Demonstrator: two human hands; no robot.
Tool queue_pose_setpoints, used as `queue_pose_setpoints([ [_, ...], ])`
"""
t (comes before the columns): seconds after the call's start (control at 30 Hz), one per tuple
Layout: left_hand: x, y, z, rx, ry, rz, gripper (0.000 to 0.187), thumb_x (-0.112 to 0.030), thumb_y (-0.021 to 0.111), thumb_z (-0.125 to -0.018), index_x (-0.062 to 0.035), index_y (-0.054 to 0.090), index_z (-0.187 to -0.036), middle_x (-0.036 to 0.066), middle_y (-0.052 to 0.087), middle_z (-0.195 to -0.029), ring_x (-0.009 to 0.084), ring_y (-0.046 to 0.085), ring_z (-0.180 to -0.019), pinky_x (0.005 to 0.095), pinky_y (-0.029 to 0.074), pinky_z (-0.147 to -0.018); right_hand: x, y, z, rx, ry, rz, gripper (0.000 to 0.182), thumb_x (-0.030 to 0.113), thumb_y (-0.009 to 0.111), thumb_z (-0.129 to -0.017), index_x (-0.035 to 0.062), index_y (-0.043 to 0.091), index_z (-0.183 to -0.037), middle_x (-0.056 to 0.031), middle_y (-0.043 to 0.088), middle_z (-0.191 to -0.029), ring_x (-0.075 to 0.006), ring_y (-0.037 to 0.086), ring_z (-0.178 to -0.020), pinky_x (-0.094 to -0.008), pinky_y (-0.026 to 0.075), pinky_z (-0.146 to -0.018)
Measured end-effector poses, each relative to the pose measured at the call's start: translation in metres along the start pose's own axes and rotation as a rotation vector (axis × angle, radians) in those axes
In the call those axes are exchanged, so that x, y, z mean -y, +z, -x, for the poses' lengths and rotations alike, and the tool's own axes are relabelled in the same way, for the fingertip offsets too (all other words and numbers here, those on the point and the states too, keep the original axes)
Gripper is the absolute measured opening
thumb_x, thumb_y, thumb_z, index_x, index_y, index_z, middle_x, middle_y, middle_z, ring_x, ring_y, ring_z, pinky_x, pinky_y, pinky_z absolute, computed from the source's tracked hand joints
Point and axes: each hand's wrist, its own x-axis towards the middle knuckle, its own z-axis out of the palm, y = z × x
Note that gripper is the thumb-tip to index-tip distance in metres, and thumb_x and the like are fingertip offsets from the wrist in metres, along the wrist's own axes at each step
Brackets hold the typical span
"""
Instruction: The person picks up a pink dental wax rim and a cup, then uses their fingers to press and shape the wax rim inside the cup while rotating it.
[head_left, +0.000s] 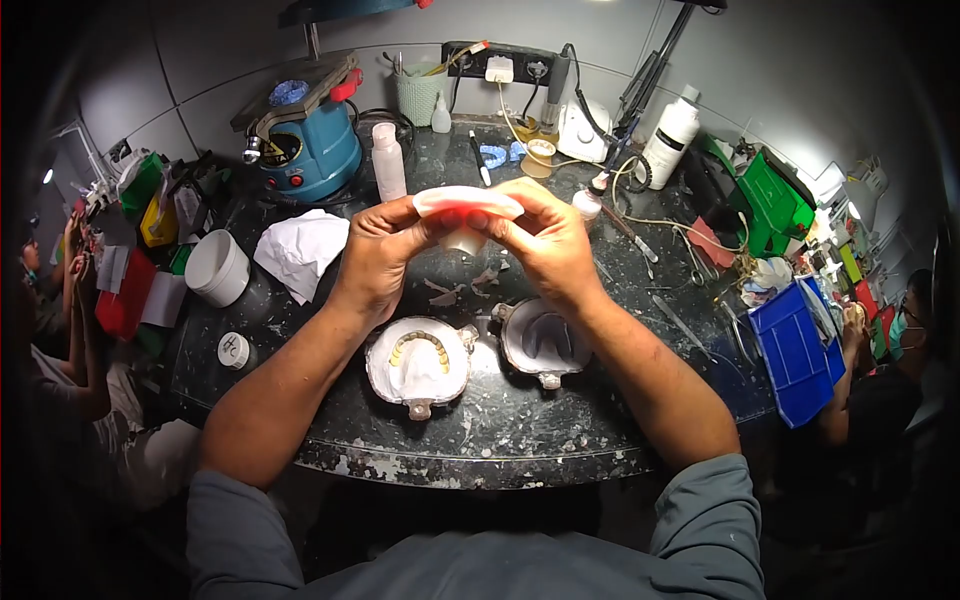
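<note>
Both hands hold up a curved pink sheet, which looks like dental wax (466, 200), above the middle of the bench. My left hand (382, 248) pinches its left end, and my right hand (550, 242) grips the right end, thumbs on the near side. Light glows reddish through the sheet's middle. Below my hands lies a denture flask half (419, 368) filled with white plaster, a curved row of teeth set in it. Beside it, under my right forearm, sits a second plaster-filled flask half (541, 345), partly covered by that arm.
Crumpled white paper (300, 252), a white tub (217, 268) and a small lidded jar (236, 350) stand left. A blue machine (305, 150) is behind them. Metal tools (683, 327), a white bottle (671, 138) and a blue bin (795, 350) lie right. People work at both sides.
</note>
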Motion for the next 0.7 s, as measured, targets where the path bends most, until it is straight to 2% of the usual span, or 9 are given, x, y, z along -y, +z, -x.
queue_pose_setpoints([
  [0.03, -0.003, 0.001, -0.001, -0.052, -0.042, 0.021, 0.029, -0.01, 0.075, -0.089, 0.0001, 0.072, -0.116, 0.009, 0.075, -0.108, 0.0158, 0.07, -0.1, 0.0304, 0.054, -0.093, 0.002, 0.003, -0.002, 0.01, 0.11, -0.223, 0.033, 0.008, 0.078, -0.087, -0.0006, 0.068, -0.117, -0.004, 0.064, -0.113, -0.0155, 0.064, -0.11, -0.0285, 0.054, -0.094],
  [0.07, -0.005, -0.002, -0.002, -0.023, -0.008, 0.037, 0.035, -0.007, 0.077, -0.088, 0.001, 0.069, -0.121, 0.009, 0.074, -0.112, 0.0141, 0.069, -0.102, 0.0293, 0.054, -0.092, 0.007, 0.005, -0.002, 0.05, 0.088, -0.427, 0.043, 0.006, 0.08, -0.086, -0.0032, 0.063, -0.125, -0.0047, 0.058, -0.124, -0.0188, 0.062, -0.118, -0.0308, 0.054, -0.102],
  [0.23, -0.004, -0.008, -0.003, 0.102, 0.057, -0.04, 0.05, -0.003, 0.077, -0.086, 0.0023, 0.06, -0.133, 0.011, 0.07, -0.122, 0.0174, 0.067, -0.111, 0.0323, 0.055, -0.099, -0.003, -0.011, -0.003, 0.121, 0.124, -0.347, 0.048, 0.004, 0.08, -0.085, -0.0037, 0.062, -0.129, -0.0062, 0.055, -0.128, -0.0209, 0.061, -0.121, -0.035, 0.054, -0.106],
  [0.33, -0.002, -0.009, -0.003, 0.128, 0.022, 0.034, 0.048, -0.001, 0.077, -0.086, 0.0023, 0.062, -0.131, 0.011, 0.07, -0.121, 0.0184, 0.067, -0.11, 0.0336, 0.056, -0.101, -0.007, -0.01, -0.001, 0.116, 0.061, -0.303, 0.042, 0.005, 0.079, -0.086, -0.0008, 0.066, -0.126, -0.0056, 0.056, -0.125, -0.0196, 0.062, -0.118, -0.0346, 0.054, -0.105],
  [0.43, -0.003, -0.009, -0.003, 0.064, -0.022, 0.025, 0.042, -0.002, 0.08, -0.08, -0.0003, 0.068, -0.121, 0.009, 0.074, -0.111, 0.0157, 0.069, -0.105, 0.0323, 0.055, -0.096, -0.007, -0.007, 0.001, 0.094, -0.02, -0.154, 0.033, 0.007, 0.078, -0.088, 0.0015, 0.071, -0.12, -0.0049, 0.057, -0.12, -0.0176, 0.064, -0.111, -0.0332, 0.055, -0.103],
  [0.5, 0.002, -0.015, -0.005, 0.123, 0.02, -0.01, 0.029, -0.003, 0.075, -0.088, -0.001, 0.071, -0.117, 0.009, 0.074, -0.111, 0.0161, 0.07, -0.101, 0.0333, 0.058, -0.092, -0.003, -0.005, 0.004, 0.066, -0.086, -0.03, 0.027, 0.008, 0.076, -0.089, 0.0018, 0.073, -0.116, -0.0044, 0.059, -0.113, -0.0144, 0.064, -0.105, -0.0313, 0.058, -0.097],
  [0.6, 0.004, -0.019, -0.006, 0.191, -0.028, 0.117, 0.024, -0.005, 0.074, -0.089, -0.0027, 0.073, -0.113, 0.007, 0.075, -0.107, 0.0146, 0.071, -0.098, 0.0318, 0.057, -0.09, 0.0, -0.005, 0.006, 0.064, -0.125, 0.111, 0.025, 0.011, 0.076, -0.091, 0.0004, 0.073, -0.113, -0.0038, 0.061, -0.107, -0.0119, 0.064, -0.101, -0.0286, 0.058, -0.09],
  [0.63, 0.003, -0.018, -0.005, 0.191, -0.027, 0.117, 0.024, -0.005, 0.074, -0.089, -0.0027, 0.073, -0.113, 0.007, 0.075, -0.107, 0.0146, 0.071, -0.098, 0.0318, 0.057, -0.09, 0.001, -0.004, 0.007, 0.065, -0.126, 0.111, 0.025, 0.011, 0.076, -0.091, 0.0004, 0.073, -0.113, -0.0038, 0.061, -0.107, -0.0119, 0.064, -0.101, -0.0286, 0.058, -0.09],
  [0.7, 0.001, -0.013, -0.002, 0.082, -0.143, 0.133, 0.023, -0.007, 0.075, -0.088, -0.0025, 0.074, -0.111, 0.007, 0.076, -0.106, 0.0152, 0.071, -0.097, 0.031, 0.056, -0.092, 0.004, 0.0, 0.008, 0.021, 0.104, -0.021, 0.023, 0.012, 0.076, -0.091, 0.0, 0.074, -0.11, -0.0032, 0.061, -0.104, -0.011, 0.064, -0.095, -0.0269, 0.058, -0.088],
])
